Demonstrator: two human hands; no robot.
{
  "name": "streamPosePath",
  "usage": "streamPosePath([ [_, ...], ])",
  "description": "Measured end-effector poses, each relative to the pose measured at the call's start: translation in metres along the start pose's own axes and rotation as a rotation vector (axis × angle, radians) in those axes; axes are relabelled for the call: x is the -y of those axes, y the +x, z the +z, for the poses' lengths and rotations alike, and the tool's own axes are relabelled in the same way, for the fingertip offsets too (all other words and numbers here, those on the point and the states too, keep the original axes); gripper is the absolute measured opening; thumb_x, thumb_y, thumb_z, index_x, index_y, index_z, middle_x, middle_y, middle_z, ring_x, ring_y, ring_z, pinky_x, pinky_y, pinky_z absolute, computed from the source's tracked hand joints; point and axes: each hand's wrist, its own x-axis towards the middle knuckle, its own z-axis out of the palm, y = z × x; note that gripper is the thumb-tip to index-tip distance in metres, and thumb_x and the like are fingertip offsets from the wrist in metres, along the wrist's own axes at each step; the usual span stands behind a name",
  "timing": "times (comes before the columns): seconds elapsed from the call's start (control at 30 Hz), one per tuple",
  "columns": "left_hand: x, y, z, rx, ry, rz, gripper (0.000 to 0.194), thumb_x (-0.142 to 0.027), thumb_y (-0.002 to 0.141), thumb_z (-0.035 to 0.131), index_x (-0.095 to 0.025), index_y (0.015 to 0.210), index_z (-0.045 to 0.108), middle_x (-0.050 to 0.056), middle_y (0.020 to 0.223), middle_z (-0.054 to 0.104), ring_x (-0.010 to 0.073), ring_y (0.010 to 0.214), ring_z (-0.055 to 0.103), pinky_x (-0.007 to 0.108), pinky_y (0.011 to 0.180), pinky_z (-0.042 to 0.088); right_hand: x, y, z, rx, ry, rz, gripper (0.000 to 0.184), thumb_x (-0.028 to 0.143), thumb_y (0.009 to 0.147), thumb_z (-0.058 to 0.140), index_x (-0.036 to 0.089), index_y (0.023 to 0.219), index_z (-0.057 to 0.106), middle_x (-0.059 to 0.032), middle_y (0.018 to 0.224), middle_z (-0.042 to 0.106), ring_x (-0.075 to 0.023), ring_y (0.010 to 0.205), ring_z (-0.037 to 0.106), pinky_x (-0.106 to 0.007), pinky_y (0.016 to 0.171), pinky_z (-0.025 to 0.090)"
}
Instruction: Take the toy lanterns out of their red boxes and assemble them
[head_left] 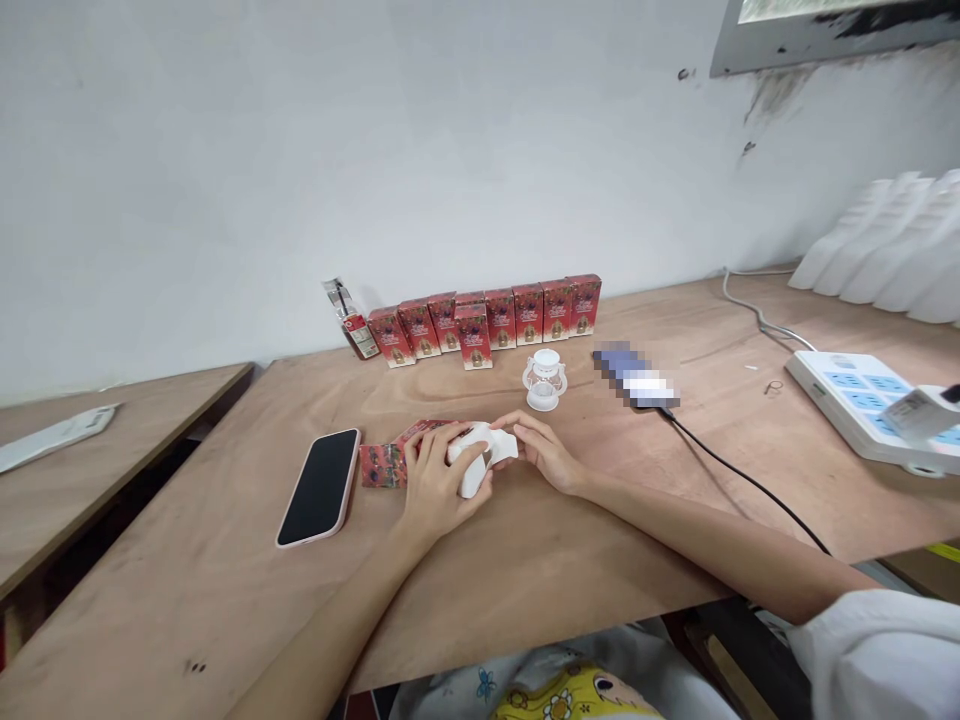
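Observation:
My left hand (439, 480) is closed around a small carton, and its white inner side and flaps (474, 478) face up. Printed red card shows just past the fingers. My right hand (551, 455) has its fingers bent against the white flap on the right side of the carton; the fingertips are partly hidden behind it. Beside my left hand lies a flat piece of red printed card (381, 466). Just beyond my right hand a small white lantern (544, 380) with a clear middle stands upright on the wooden table (480, 570).
Several red printed boxes (529, 315) stand in a row near the wall, with a clear packet (351, 322) at their left. A pink-edged phone (319, 485) lies left. To the right are a cabled phone (637, 378), a power strip (862, 400) and stacked white pieces (892, 245).

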Motion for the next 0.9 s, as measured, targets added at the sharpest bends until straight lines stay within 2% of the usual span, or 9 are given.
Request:
streamPosePath([
  [0.17,0.0,0.0,-0.002,-0.028,-0.014,0.001,0.029,-0.024,0.071,0.063,-0.024,0.098,0.055,0.01,0.107,0.063,0.0247,0.097,0.059,0.041,0.083,0.036,0.004,0.0,0.003,0.024,-0.154,-0.08,0.023,0.038,0.08,0.063,0.021,0.095,0.061,-0.0008,0.087,0.062,-0.0138,0.082,0.058,-0.029,0.077,0.048],
  [0.27,-0.001,-0.001,-0.001,-0.035,-0.013,0.01,0.028,-0.024,0.07,0.064,-0.024,0.097,0.055,0.009,0.106,0.064,0.0245,0.094,0.06,0.041,0.082,0.036,0.006,-0.001,0.005,0.064,-0.131,-0.081,0.026,0.035,0.074,0.07,0.021,0.093,0.059,-0.0011,0.093,0.062,-0.0142,0.088,0.059,-0.029,0.08,0.048],
  [0.33,-0.002,-0.002,0.0,-0.033,-0.025,0.02,0.03,-0.023,0.07,0.064,-0.023,0.098,0.054,0.009,0.105,0.065,0.0248,0.093,0.061,0.042,0.083,0.036,0.004,-0.001,0.007,0.063,-0.11,-0.064,0.026,0.033,0.072,0.072,0.021,0.09,0.057,0.0001,0.09,0.062,-0.0131,0.084,0.06,-0.028,0.077,0.048],
  [0.47,-0.003,-0.002,0.002,-0.022,-0.067,0.023,0.034,-0.022,0.07,0.064,-0.021,0.101,0.051,0.01,0.103,0.067,0.0251,0.093,0.062,0.042,0.083,0.037,0.002,-0.001,0.008,0.013,-0.134,-0.06,0.025,0.031,0.071,0.073,0.02,0.083,0.053,0.0021,0.082,0.06,-0.0106,0.077,0.059,-0.025,0.072,0.047],
  [0.63,-0.001,-0.001,0.001,-0.024,-0.092,0.04,0.037,-0.022,0.07,0.065,-0.021,0.104,0.049,0.011,0.104,0.067,0.0257,0.096,0.062,0.041,0.084,0.038,0.001,-0.002,0.01,-0.045,-0.179,-0.09,0.027,0.034,0.071,0.072,0.02,0.081,0.052,0.0015,0.081,0.061,-0.0106,0.074,0.059,-0.025,0.07,0.048],
  [0.9,-0.001,-0.001,0.003,-0.047,-0.093,0.03,0.036,-0.023,0.071,0.065,-0.022,0.104,0.049,0.009,0.102,0.067,0.0242,0.094,0.062,0.04,0.083,0.037,-0.005,-0.002,0.009,-0.061,-0.244,-0.105,0.028,0.037,0.073,0.07,0.02,0.085,0.05,0.001,0.08,0.061,-0.0112,0.073,0.06,-0.026,0.069,0.049],
])
